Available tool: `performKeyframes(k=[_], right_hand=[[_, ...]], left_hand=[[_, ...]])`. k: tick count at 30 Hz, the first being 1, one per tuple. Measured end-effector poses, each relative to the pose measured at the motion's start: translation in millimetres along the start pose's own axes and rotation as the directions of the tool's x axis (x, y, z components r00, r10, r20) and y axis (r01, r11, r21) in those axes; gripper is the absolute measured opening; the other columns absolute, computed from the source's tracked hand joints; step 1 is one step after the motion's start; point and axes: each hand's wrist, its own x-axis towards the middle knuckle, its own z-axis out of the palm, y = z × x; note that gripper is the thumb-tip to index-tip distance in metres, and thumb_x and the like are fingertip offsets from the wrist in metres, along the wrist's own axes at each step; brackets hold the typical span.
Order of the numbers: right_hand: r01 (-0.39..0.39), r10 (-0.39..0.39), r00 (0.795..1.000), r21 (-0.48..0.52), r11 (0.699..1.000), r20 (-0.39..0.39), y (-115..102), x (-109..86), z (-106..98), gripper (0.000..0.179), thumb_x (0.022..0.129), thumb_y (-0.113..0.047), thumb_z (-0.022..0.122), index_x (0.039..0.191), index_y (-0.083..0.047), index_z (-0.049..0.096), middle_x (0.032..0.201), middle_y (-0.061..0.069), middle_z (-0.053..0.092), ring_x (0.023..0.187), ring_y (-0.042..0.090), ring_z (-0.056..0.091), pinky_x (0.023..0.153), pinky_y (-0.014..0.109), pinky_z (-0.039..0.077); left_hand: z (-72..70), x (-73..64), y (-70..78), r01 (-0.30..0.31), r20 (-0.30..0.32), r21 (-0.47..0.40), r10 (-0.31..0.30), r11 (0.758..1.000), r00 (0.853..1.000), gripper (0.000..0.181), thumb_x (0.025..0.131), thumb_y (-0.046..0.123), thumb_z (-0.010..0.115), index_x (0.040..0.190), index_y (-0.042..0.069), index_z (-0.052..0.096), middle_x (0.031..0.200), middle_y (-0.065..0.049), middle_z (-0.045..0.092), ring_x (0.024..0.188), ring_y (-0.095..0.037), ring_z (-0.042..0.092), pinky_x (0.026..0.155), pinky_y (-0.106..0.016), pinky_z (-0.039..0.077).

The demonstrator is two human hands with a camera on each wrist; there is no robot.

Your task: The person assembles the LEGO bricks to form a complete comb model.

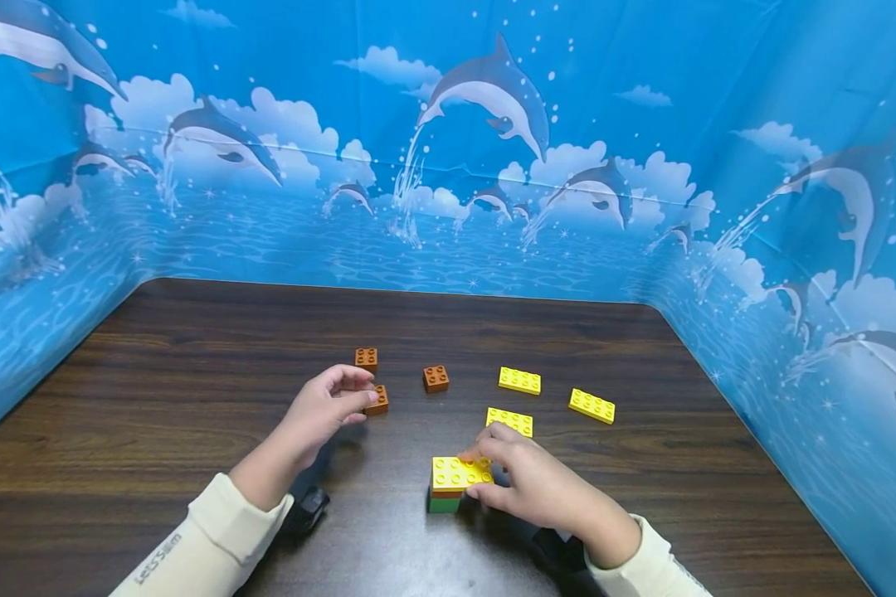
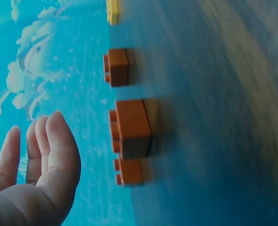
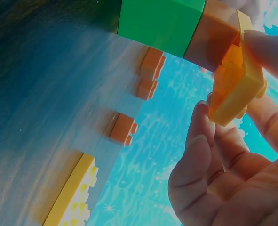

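Far from the far edge of the surface [image 1: 194, 356], roughly midway between its left and right edges, stands a small stack: a green brick [image 3: 160, 23] at the bottom, a brown brick [image 3: 211, 40] on it, and a yellow plate [image 1: 448, 473] on top. The right hand [image 1: 533, 477] pinches the plate between thumb and fingers at the end nearer the right edge, which juts past the bricks beneath. Toward the left edge, the left hand [image 1: 324, 410] is loosely bent around nothing, just beside a near brown block [image 1: 379, 402]; the left wrist view shows a gap between them. Two further brown blocks [image 1: 436, 379] lie closer to the far edge. Three loose yellow pieces [image 1: 519, 381] lie toward the right edge, studs up.
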Motion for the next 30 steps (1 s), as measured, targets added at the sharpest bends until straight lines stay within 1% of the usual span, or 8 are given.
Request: performKeyframes(k=[3,7,10,14,17,21,26,30], right_hand=[[-0.003,0.003,1.000,-0.006,1.000,0.002,0,0.0,0,0.030,0.088,-0.019,0.071,0.117,-0.011,0.067,0.102,-0.006,0.052,0.084,0.017,0.051,0.070,0.022,0.041],[-0.013,0.013,1.000,0.002,1.000,0.010,0,0.4,0,0.030,0.088,-0.019,0.071,0.117,-0.011,0.067,0.103,-0.006,0.053,0.085,0.018,0.052,0.071,0.022,0.042],[-0.021,0.021,1.000,0.008,1.000,0.013,0,0.6,-1,0.030,0.088,-0.019,0.071,0.117,-0.012,0.067,0.103,-0.006,0.053,0.085,0.017,0.052,0.071,0.022,0.042],[-0.021,0.021,1.000,0.004,1.000,0.011,0,0.5,-1,0.031,0.087,-0.019,0.072,0.117,-0.012,0.067,0.103,-0.006,0.054,0.084,0.011,0.049,0.071,0.022,0.042],[-0.021,0.021,1.000,0.000,1.000,0.008,-1,0.1,0,0.031,0.087,-0.019,0.072,0.117,-0.012,0.067,0.103,-0.006,0.054,0.084,0.008,0.048,0.072,0.022,0.043],[-0.027,0.027,1.000,0.001,1.000,0.009,-2,0.0,-1,0.031,0.087,-0.019,0.072,0.117,-0.012,0.067,0.103,-0.007,0.054,0.086,0.009,0.049,0.073,0.023,0.043],[-0.027,0.027,1.000,0.001,1.000,0.009,-1,0.1,-1,0.031,0.087,-0.019,0.072,0.117,-0.013,0.067,0.103,-0.007,0.054,0.087,0.009,0.049,0.074,0.023,0.044],[-0.026,0.026,1.000,0.001,1.000,0.010,-1,0.2,-1,0.031,0.087,-0.020,0.072,0.117,-0.013,0.067,0.104,-0.007,0.055,0.088,0.008,0.049,0.075,0.024,0.045]], left_hand=[[-5.4,7.4,-1.9,0.038,-0.021,-0.060,-0.039,0.997,0.999,0.042,0.096,0.012,0.056,0.131,-0.007,0.042,0.117,-0.013,0.053,0.117,-0.034,0.052,0.094,-0.044,0.048],[-10.9,15.3,-3.6,0.101,-0.022,-0.121,-0.104,0.988,0.994,0.046,0.096,0.013,0.055,0.135,-0.007,0.038,0.119,-0.013,0.052,0.121,-0.033,0.049,0.097,-0.044,0.047],[-12.8,20.1,-5.5,0.138,-0.023,-0.139,-0.142,0.981,0.990,0.048,0.096,0.013,0.055,0.136,-0.006,0.037,0.123,-0.014,0.050,0.122,-0.033,0.048,0.097,-0.045,0.046],[-14.0,25.5,-9.9,0.167,-0.033,-0.138,-0.173,0.976,0.984,0.049,0.096,0.012,0.055,0.137,-0.006,0.037,0.126,-0.017,0.050,0.123,-0.036,0.047,0.098,-0.047,0.045],[-14.4,29.3,-13.9,0.188,-0.037,-0.113,-0.193,0.976,0.980,0.049,0.095,0.011,0.057,0.137,-0.006,0.036,0.128,-0.019,0.048,0.124,-0.037,0.047,0.099,-0.048,0.044],[-13.5,33.8,-18.0,0.203,-0.031,-0.068,-0.205,0.977,0.978,0.050,0.093,0.008,0.058,0.136,-0.007,0.037,0.129,-0.021,0.046,0.122,-0.036,0.048,0.100,-0.050,0.043],[-10.9,36.4,-18.1,0.197,-0.014,0.035,-0.196,0.980,0.980,0.049,0.090,0.004,0.061,0.133,-0.008,0.040,0.127,-0.023,0.046,0.118,-0.037,0.051,0.097,-0.051,0.045],[-7.1,37.2,-15.9,0.198,-0.013,0.129,-0.198,0.972,0.980,0.048,0.088,0.004,0.065,0.131,-0.006,0.045,0.130,-0.026,0.044,0.118,-0.038,0.049,0.092,-0.050,0.047]])
